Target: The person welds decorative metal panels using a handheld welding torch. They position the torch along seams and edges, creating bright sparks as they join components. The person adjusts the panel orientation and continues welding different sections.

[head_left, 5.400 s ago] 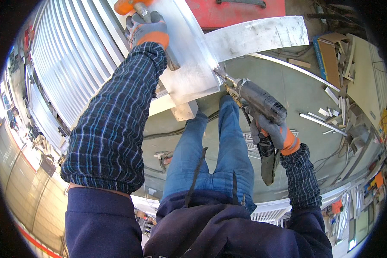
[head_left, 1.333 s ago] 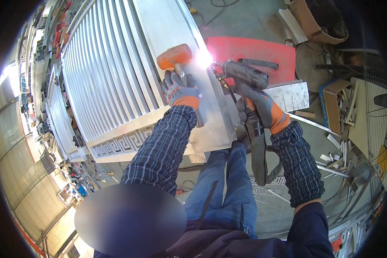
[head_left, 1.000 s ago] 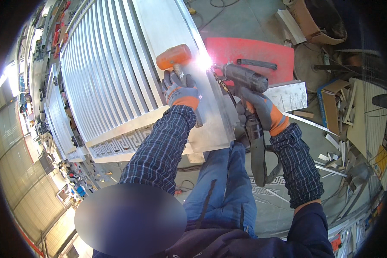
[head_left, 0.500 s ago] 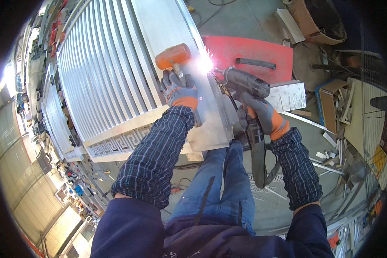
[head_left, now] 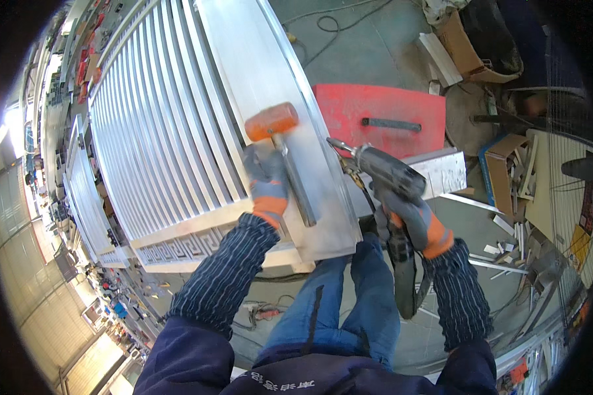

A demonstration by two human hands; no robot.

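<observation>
The slatted aluminium gate panel [head_left: 178,131] lies flat ahead of the person, its long axis running away up the head view. The left hand [head_left: 267,181] is closed around the handle of an orange-headed mallet [head_left: 272,121] that rests on the panel's plain right-hand frame. Just off that frame's right edge, the right hand [head_left: 408,214] is clamped on a welding torch [head_left: 379,168] (nozzle pointing at the edge, whether touching is unclear). A red plate [head_left: 382,105] lies beyond the torch; the floor right of the panel is cluttered with offcuts.
</observation>
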